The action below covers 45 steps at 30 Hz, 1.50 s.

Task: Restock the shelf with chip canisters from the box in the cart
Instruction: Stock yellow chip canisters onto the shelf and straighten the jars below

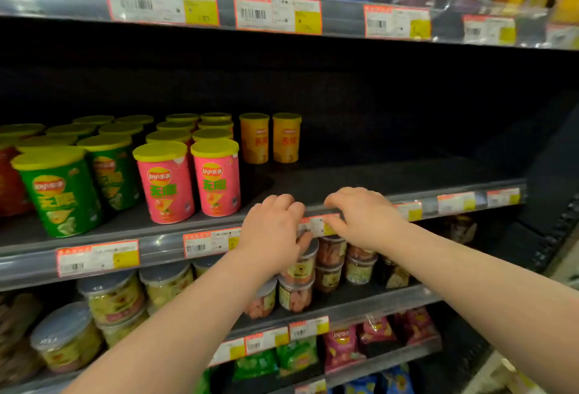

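Note:
Chip canisters with yellow lids stand on the left half of the dark middle shelf point(391, 174): green ones point(59, 193), two pink ones in front point(164, 183) and two orange ones point(254, 139) further back. Both my hands are at the shelf's front rail point(156, 246), to the right of the pink canisters. My left hand point(272, 230) curls its fingers over the rail's top edge with the thumb below. My right hand point(363, 218) does the same, its thumb on a price label point(316, 226) between the hands. Neither hand holds a canister. No box or cart is in view.
The right half of the middle shelf is bare and dark. The top shelf point(344, 14) holds pink, blue and yellow packs. Clear lidded tubs point(112, 296) fill the shelf below, and small chip bags point(341, 343) lie lower still. A black upright point(551, 237) bounds the right side.

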Each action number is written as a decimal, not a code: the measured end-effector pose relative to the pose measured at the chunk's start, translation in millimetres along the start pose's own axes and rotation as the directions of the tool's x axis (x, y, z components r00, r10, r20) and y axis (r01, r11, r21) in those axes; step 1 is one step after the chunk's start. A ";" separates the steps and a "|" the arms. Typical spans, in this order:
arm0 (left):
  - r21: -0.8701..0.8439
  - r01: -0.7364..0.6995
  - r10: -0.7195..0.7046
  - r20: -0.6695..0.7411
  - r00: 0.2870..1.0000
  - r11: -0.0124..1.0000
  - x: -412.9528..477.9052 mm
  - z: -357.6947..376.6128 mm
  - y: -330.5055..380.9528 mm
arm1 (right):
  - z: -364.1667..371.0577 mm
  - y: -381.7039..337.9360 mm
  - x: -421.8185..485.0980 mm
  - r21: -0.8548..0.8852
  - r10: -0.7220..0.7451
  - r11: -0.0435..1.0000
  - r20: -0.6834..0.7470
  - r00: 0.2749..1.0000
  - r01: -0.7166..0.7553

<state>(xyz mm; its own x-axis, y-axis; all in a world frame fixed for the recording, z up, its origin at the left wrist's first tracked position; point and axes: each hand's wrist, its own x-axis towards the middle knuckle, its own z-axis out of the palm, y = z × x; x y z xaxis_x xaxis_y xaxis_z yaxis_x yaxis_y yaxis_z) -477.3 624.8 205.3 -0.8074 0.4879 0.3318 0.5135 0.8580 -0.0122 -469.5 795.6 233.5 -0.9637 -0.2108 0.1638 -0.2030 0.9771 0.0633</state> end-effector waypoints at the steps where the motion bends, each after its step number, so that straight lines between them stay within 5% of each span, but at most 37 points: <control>1: -0.017 -0.014 0.014 0.007 1.000 1.000 -5.4 0.5 3.0 | 2.6 -3.1 -9.2 0.004 0.004 1.000 -0.010 1.000 -0.004; 7: -0.005 -0.047 0.047 0.131 0.990 0.999 -44.9 11.7 19.4 | 26.1 -21.7 -49.9 -0.015 -0.023 1.000 0.007 1.000 0.023; 17: 0.026 0.146 -0.146 0.315 0.938 0.989 -115.9 35.3 33.0 | 73.4 -51.4 -85.5 0.024 -0.147 0.989 0.129 0.981 0.145; 34: 0.161 0.532 -0.512 0.594 0.621 0.831 -307.4 60.4 142.3 | 145.5 -85.2 -237.3 0.175 -0.432 0.901 0.463 0.774 0.398; 39: 0.227 0.626 -0.601 0.637 0.484 0.746 -369.8 56.7 150.1 | 157.0 -122.0 -273.4 0.221 -0.545 0.834 0.471 0.694 0.506; 45: 0.235 0.707 -0.658 0.632 0.410 0.667 -416.6 53.3 149.6 | 161.7 -153.5 -288.6 0.205 -0.605 0.783 0.470 0.643 0.587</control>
<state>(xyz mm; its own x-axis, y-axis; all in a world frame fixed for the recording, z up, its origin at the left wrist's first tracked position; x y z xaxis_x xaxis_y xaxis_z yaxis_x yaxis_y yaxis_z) -79.6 558.5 15.0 -0.8522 -0.2631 -0.4522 -0.2972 0.9548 0.0046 -188.3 710.9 17.4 -0.5784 -0.7132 -0.3960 -0.7599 0.6476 -0.0564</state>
